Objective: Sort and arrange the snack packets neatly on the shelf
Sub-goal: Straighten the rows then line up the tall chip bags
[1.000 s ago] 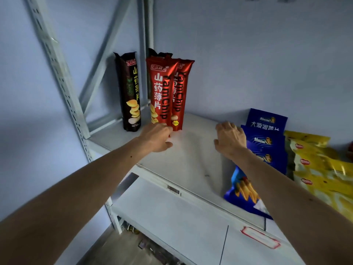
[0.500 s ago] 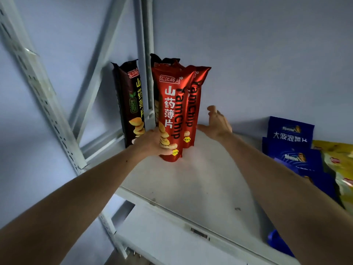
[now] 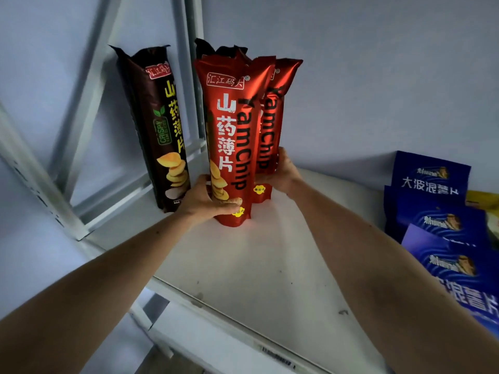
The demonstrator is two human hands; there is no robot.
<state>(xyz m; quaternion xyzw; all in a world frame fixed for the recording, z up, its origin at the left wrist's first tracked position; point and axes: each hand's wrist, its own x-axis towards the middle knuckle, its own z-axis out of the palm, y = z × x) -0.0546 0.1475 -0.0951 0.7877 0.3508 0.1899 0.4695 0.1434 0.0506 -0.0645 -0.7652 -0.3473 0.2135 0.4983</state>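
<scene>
Two tall red YamChip packets stand upright on the white shelf (image 3: 270, 265). My left hand (image 3: 205, 203) grips the base of the front red packet (image 3: 229, 136). My right hand (image 3: 283, 176) holds the lower side of the rear red packet (image 3: 270, 125). A dark brown packet (image 3: 156, 125) leans against the shelf frame to the left, untouched. Another dark packet top (image 3: 213, 49) shows behind the red ones. Blue snack packets (image 3: 437, 220) lie overlapping at the right.
The grey metal upright and diagonal brace (image 3: 189, 76) stand behind the packets at the shelf's left corner. A yellow packet (image 3: 483, 198) peeks out behind the blue ones. A lower shelf (image 3: 205, 346) shows below the front edge.
My right hand moved left from the blue packets to the rear red packet. My left hand closed round the base of the front red packet. The view came closer.
</scene>
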